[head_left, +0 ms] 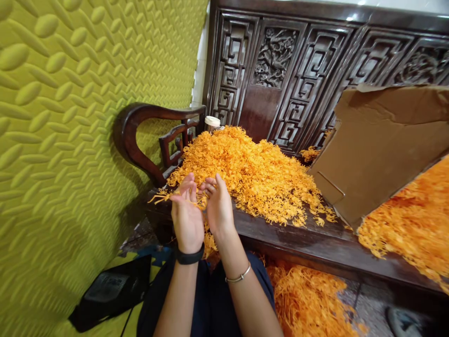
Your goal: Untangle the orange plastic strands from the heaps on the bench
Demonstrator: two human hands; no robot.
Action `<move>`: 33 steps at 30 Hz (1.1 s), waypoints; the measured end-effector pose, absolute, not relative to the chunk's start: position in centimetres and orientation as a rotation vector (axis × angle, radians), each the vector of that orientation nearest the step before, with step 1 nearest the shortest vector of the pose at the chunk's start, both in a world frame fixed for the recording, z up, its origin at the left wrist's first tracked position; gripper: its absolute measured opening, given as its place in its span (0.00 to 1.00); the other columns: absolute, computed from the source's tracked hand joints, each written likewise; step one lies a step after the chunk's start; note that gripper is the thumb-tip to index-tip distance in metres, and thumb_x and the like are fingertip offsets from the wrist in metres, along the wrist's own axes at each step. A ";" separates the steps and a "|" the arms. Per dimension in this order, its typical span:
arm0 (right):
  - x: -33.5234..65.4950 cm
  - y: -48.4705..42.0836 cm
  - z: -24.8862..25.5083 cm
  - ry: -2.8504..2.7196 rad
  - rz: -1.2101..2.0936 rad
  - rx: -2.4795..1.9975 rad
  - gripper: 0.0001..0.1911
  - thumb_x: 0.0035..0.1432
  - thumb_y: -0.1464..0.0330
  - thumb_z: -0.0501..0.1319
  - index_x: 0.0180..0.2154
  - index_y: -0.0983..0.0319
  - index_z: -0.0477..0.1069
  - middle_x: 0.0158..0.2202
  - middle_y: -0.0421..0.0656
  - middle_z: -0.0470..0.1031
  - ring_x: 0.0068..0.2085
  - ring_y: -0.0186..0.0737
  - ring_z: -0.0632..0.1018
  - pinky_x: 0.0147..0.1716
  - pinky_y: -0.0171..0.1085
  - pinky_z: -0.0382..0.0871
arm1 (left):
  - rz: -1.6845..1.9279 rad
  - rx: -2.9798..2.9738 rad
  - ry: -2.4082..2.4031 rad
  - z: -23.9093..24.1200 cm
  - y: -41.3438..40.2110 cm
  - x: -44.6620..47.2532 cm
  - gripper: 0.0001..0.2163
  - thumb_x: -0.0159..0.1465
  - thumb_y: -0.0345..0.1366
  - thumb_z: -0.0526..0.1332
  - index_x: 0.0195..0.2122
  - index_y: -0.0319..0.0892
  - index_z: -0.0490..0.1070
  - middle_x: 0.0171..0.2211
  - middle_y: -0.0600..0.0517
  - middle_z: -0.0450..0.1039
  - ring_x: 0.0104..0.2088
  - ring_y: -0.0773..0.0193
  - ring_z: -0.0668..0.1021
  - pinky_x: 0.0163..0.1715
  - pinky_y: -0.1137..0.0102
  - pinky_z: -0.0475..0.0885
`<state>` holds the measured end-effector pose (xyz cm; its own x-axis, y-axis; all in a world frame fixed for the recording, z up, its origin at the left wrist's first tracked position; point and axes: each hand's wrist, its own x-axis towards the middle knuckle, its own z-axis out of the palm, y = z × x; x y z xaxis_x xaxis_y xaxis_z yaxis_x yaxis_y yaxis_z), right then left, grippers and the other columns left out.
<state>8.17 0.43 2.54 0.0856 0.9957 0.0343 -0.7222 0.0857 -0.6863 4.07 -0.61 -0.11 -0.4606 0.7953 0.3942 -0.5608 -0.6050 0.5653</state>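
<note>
Your left hand [188, 217] and right hand [220, 210] flanked a strand [201, 206] before the pile [252, 171]; finger grip could not be told.

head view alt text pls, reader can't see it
Cupped left hand and right hand close together, orange strands beside the left, before an orange heap on a dark wooden bench. Brown cardboard stands between it and another orange pile at frame right.

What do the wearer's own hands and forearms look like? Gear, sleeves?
Left hand: ungloved, plain black wristband. Right hand: ungloved, thin silver-coloured bracelet. No sleeves on the visible forearms.
</note>
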 end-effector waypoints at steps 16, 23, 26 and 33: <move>12.6 -0.2 4.1 -1.036 0.812 -0.639 0.21 0.59 0.53 0.48 0.29 0.61 0.67 0.17 0.32 0.52 0.19 0.29 0.53 0.22 0.33 0.48 | 1.369 1.119 0.757 -0.8 -1.3 5.4 0.15 0.58 0.44 0.60 0.22 0.40 0.63 0.12 0.60 0.57 0.12 0.76 0.57 0.12 0.78 0.51; 14.3 0.4 3.9 -0.948 0.981 -0.781 0.20 0.54 0.52 0.54 0.24 0.62 0.68 0.16 0.33 0.54 0.18 0.28 0.55 0.20 0.33 0.47 | 1.522 1.289 0.917 -0.9 -1.8 6.1 0.14 0.60 0.42 0.58 0.21 0.40 0.63 0.15 0.59 0.58 0.17 0.73 0.62 0.18 0.77 0.56; 13.1 0.9 3.3 -0.781 1.091 -0.807 0.17 0.51 0.56 0.57 0.23 0.63 0.67 0.19 0.37 0.64 0.22 0.29 0.63 0.23 0.32 0.55 | 1.671 1.271 0.982 -1.0 -1.7 6.1 0.11 0.60 0.41 0.58 0.24 0.40 0.66 0.16 0.58 0.61 0.18 0.71 0.65 0.20 0.77 0.60; 11.6 0.7 3.4 -0.665 1.168 -0.549 0.15 0.55 0.58 0.53 0.24 0.60 0.63 0.15 0.31 0.53 0.17 0.28 0.59 0.22 0.32 0.56 | 1.750 1.286 0.963 -1.5 -1.3 5.9 0.05 0.58 0.37 0.60 0.32 0.41 0.70 0.29 0.51 0.73 0.29 0.66 0.74 0.30 0.75 0.67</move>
